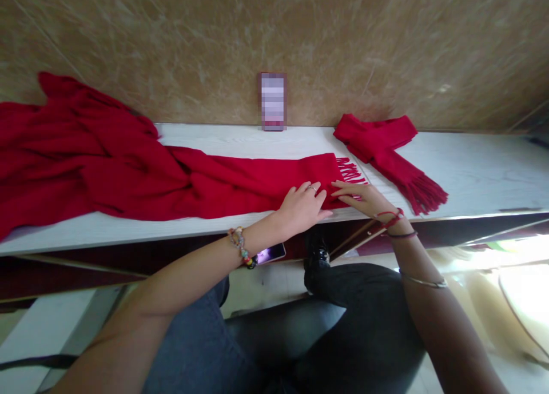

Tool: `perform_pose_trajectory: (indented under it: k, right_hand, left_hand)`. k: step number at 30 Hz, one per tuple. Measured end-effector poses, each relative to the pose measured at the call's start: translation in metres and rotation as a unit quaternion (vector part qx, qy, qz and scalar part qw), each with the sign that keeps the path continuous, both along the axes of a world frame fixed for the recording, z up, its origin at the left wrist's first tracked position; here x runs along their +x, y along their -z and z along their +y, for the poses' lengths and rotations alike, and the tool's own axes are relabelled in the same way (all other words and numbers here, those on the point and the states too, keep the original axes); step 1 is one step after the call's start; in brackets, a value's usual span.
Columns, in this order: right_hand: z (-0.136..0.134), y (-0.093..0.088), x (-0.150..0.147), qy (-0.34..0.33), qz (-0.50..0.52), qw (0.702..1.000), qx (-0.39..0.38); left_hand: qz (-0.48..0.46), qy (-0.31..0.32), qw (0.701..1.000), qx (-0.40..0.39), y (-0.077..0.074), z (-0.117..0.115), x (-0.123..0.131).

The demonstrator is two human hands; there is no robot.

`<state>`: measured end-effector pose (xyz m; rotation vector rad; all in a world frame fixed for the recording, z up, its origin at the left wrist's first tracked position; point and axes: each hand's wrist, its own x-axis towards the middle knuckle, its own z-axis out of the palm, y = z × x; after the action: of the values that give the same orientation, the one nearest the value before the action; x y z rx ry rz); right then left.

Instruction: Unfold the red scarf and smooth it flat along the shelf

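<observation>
A long red scarf stretches along the white shelf, flat toward its fringed right end and heaped in loose folds at the far left. My left hand rests on the cloth close to that end, its fingers spread. Just right of it, my right hand reaches over the edge by the fringe, fingers stretched out and touching the scarf. Neither hand is closed round the fabric. A second red scarf, narrow and crossed over itself, lies to the right with its fringe toward the front edge.
Against the brown marbled wall stands a small box-like item with a blurred face. The white shelf runs left to right. Below its front edge a phone shows, partly hidden behind my left forearm. My legs are under the shelf.
</observation>
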<state>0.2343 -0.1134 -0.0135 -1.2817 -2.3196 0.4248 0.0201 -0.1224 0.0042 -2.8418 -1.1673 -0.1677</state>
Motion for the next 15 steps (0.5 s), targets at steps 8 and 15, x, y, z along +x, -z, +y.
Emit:
perform_pose_trajectory:
  k: [8,15]
  right_hand:
    - [-0.002,-0.005,0.004,-0.029,-0.003,0.999,-0.033]
    - [-0.004,-0.002,0.005,-0.039,-0.033,0.999,-0.013]
  left_hand:
    - [-0.017,-0.035,0.999,-0.031,0.014,0.005,0.006]
    - [0.022,0.012,0.993,-0.118,0.009,0.019,-0.007]
